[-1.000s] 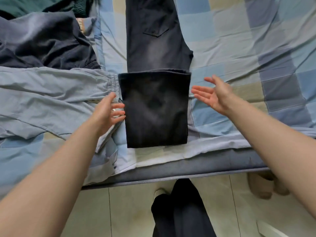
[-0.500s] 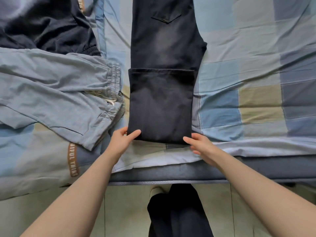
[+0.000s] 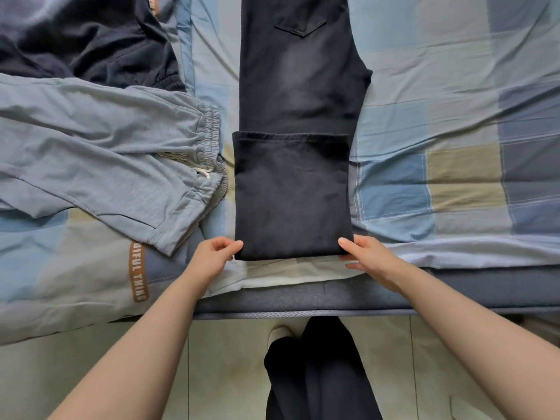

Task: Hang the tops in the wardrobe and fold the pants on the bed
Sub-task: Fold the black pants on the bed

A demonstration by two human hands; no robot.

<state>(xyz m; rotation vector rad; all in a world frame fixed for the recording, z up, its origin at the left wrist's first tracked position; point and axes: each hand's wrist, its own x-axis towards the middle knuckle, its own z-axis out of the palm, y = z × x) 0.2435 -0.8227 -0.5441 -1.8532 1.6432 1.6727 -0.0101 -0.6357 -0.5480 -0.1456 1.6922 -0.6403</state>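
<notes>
Black pants point(image 3: 292, 189) lie centre frame on the bed point(image 3: 454, 116), hem end folded up once. Left hand point(image 3: 213, 256) & right hand point(image 3: 368, 257) each pinch a lower corner of the fold, grip clamped on cloth. Looks like soft but thickish denim w/ some weight; prob holds a crease, limp if lifted, so best taken at both corners together. Waistband cut off at top edge. Grey pants point(image 3: 106, 165) mid-left and dark garment point(image 3: 85, 40) upper left run out of frame; fingers under the fold hidden
</notes>
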